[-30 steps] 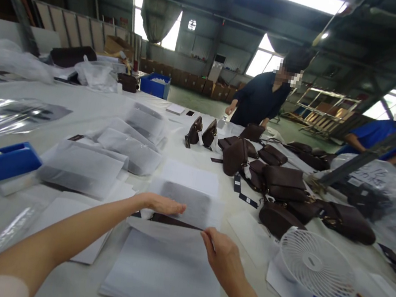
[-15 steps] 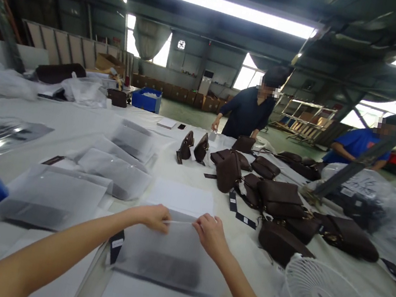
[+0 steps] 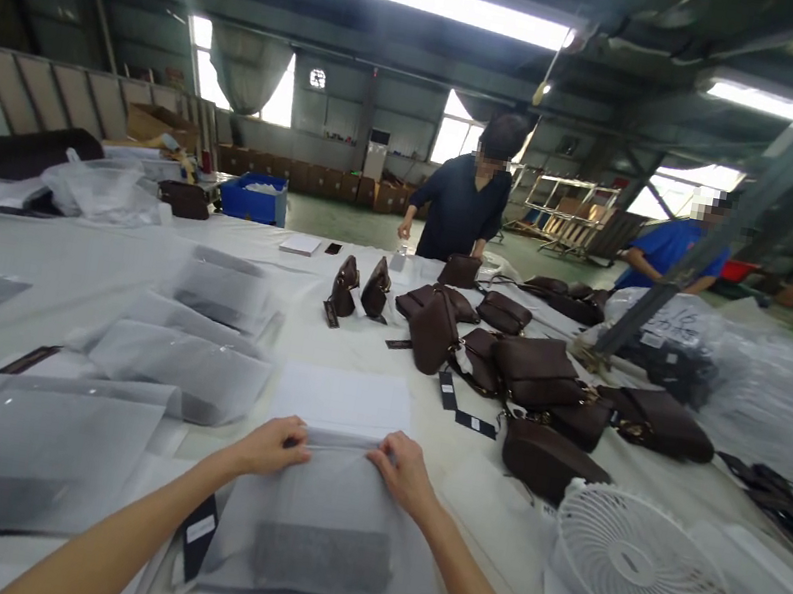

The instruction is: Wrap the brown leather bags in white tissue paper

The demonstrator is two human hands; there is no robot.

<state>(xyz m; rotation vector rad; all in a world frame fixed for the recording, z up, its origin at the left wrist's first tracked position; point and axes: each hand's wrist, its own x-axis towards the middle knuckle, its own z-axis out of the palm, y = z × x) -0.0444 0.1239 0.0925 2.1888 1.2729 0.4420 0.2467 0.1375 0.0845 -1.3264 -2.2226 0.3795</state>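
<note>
Since this wrap (image 3: pixel 332 499) looks flimsy, I'd grip its far edge, left of the fan (image 3: pixel 632 565); left hand (image 3: pixel 274 446) and right hand (image 3: pixel 405 473) pinch there.

The bare left hand (image 3: pixel 274 445) and bare right hand (image 3: pixel 405 473) have slender fingers and narrow wrists. The slim, smooth, uncovered forearms (image 3: pixel 127 521) widen gradually toward the lower picture edge. Fingernail details are too small to tell.
</note>
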